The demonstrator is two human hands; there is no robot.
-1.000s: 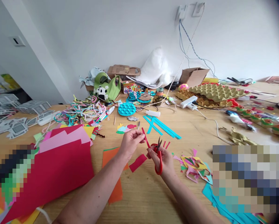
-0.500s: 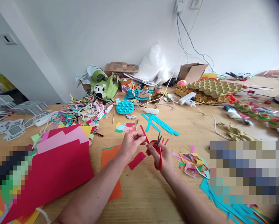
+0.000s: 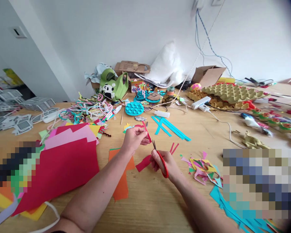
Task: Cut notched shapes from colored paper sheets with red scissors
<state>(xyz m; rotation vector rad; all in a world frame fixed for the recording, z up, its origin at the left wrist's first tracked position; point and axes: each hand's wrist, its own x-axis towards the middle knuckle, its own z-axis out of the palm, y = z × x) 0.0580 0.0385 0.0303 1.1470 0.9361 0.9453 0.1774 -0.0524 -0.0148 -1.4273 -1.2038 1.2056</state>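
Note:
My left hand (image 3: 135,138) pinches a narrow red paper strip (image 3: 146,131), held up above the table. In my right hand (image 3: 165,163) is a pair of scissors (image 3: 163,161) with red handles, its dark blades pointing up toward the lower end of the strip. The blades look nearly closed. A wider red paper piece (image 3: 143,163) lies on the table behind the right fingers, which partly cover it. Thin red strips (image 3: 175,148) lie just past the right hand. Under my left forearm are orange paper sheets (image 3: 121,187), partly hidden.
Red and pink sheets (image 3: 63,165) are stacked at the left. Blue paper strips (image 3: 174,127) lie ahead, beside a white glue bottle (image 3: 162,114). Colourful scraps (image 3: 202,166) lie to the right. Egg trays (image 3: 235,92), a power strip (image 3: 201,103) and a panda bag (image 3: 115,85) stand farther back.
The scissors have moved down and left, their blades now tilting left. My right fingers have let go of the strip, which stays in my left hand. The view has shifted slightly left.

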